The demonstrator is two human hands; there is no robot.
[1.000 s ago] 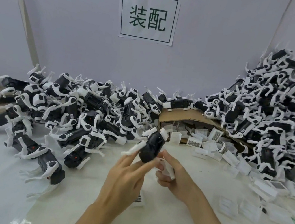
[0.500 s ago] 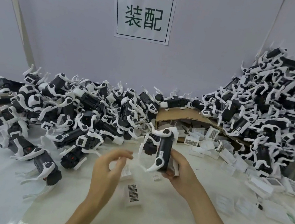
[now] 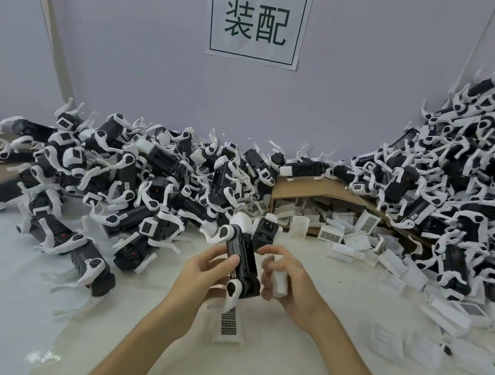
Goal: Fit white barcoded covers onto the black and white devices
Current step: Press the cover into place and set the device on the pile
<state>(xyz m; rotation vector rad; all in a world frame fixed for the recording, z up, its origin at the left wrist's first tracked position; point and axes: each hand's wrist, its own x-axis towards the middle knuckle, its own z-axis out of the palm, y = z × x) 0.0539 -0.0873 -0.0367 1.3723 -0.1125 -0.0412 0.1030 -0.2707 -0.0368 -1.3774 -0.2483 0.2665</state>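
Note:
A black and white device (image 3: 243,261) stands nearly upright above the middle of the table, its white legs sticking out at top and bottom. My left hand (image 3: 205,276) grips its black body from the left, thumb across the front. My right hand (image 3: 290,284) is just right of the device and holds a small white cover (image 3: 279,282), blurred, close to the device's side. Another white barcoded cover (image 3: 230,326) lies on the table below the device.
A large heap of devices (image 3: 120,176) fills the left and back of the table, and a taller heap (image 3: 462,185) rises at the right. A cardboard box (image 3: 309,192) at the back holds several covers. Loose covers (image 3: 449,323) are scattered right of my hands.
The device has passed from my right hand to my left hand, which hovered free before. The device now sits lower and tilted, and my right hand keeps only the white cover.

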